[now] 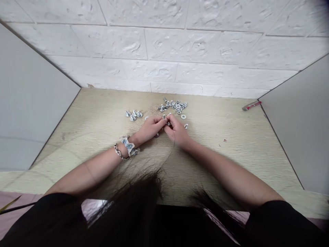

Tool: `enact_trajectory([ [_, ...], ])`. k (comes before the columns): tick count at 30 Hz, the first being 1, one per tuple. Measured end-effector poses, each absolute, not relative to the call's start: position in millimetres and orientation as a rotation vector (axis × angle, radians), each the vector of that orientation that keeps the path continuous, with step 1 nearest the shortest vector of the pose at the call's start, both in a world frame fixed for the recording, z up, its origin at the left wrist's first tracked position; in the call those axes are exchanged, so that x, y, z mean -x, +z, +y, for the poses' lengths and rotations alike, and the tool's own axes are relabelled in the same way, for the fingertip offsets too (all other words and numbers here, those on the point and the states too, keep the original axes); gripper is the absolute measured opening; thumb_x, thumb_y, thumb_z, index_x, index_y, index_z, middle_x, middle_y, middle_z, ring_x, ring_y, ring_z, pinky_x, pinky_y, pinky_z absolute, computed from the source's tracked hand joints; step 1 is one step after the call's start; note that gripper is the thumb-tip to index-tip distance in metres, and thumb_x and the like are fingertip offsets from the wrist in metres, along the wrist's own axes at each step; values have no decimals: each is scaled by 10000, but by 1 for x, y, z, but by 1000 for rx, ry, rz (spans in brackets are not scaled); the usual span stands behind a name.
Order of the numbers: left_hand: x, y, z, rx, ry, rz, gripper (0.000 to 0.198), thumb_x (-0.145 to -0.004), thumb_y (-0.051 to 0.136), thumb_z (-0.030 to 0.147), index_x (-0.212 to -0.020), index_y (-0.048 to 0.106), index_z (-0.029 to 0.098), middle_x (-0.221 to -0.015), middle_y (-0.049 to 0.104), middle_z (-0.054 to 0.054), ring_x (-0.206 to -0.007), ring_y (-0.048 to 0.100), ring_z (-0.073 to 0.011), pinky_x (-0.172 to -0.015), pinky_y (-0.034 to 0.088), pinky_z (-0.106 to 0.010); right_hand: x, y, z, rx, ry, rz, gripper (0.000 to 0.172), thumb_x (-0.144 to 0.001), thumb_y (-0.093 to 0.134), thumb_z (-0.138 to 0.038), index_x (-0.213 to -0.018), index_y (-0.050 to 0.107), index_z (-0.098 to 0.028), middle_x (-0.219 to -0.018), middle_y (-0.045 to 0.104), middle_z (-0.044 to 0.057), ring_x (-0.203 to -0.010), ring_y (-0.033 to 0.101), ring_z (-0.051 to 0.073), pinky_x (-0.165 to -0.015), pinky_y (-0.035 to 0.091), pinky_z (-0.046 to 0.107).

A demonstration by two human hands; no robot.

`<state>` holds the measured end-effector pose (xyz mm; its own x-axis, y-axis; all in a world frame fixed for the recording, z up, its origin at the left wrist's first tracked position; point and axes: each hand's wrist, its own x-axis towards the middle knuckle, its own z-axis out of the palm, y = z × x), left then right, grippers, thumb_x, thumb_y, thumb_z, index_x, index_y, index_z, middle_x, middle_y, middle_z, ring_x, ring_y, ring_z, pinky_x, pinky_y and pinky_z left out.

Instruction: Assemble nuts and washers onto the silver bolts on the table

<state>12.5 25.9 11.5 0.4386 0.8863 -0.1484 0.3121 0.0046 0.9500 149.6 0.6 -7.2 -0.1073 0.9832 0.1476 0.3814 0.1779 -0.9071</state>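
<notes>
My left hand (152, 127) and my right hand (177, 131) meet at the middle of the wooden tabletop, fingertips pinched together. A small metal bolt (163, 117) pokes up between the fingers of my left hand. The fingers of my right hand close against it from the other side; whether they grip a nut or washer there is hidden. Just beyond the hands lies a loose pile of bolts and nuts (177, 107). A flat washer (183, 117) sits apart from it. Beside my right hand is another bolt (186, 126).
To the left, several bolts with washers on them (133, 114) stand in a group. A red and silver box cutter (251, 105) lies at the far right. A white brick-pattern wall (164, 73) closes off the back, with grey panels (300, 127) at both sides.
</notes>
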Motion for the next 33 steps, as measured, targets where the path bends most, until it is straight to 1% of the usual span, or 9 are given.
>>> enact_trajectory([
  [8, -11, 8, 27, -1549, 627, 1096, 417, -828, 490, 504, -590, 426, 168, -494, 380, 57, -425, 374, -56, -385, 312, -181, -150, -6, 0, 1313, 938, -1634, 93, -740, 449, -233, -828, 469, -212, -718, 535, -10, -681, 477, 156, -652, 378, 291],
  [14, -12, 10, 26, -1554, 649, 1096, 427, -824, 497, 497, -570, 406, 167, -483, 361, 60, -414, 347, -48, -375, 286, -176, -150, -7, 0, 1298, 946, -1627, 97, -736, 444, -231, -830, 458, -212, -718, 526, -11, -678, 471, 158, -656, 371, 297],
  [27, -12, 10, 26, -1560, 639, 1091, 428, -827, 494, 501, -575, 422, 164, -487, 371, 57, -417, 355, -47, -378, 295, -174, -150, -6, 0, 1317, 938, -1625, 83, -737, 451, -225, -819, 460, -217, -702, 535, -16, -665, 484, 158, -646, 381, 297],
  [31, -13, 11, 25, -1516, 651, 1105, 423, -814, 507, 505, -579, 437, 160, -494, 377, 57, -419, 362, -45, -381, 314, -172, -150, -9, 0, 1294, 944, -1619, 70, -761, 459, -218, -831, 462, -216, -731, 557, -15, -691, 508, 152, -669, 398, 300],
  [33, -13, 13, 25, -1461, 663, 1117, 412, -806, 513, 502, -588, 454, 157, -503, 387, 54, -420, 371, -46, -384, 330, -174, -149, -12, 0, 1263, 979, -1598, 83, -793, 461, -239, -874, 455, -219, -732, 559, -20, -686, 515, 144, -669, 404, 296],
])
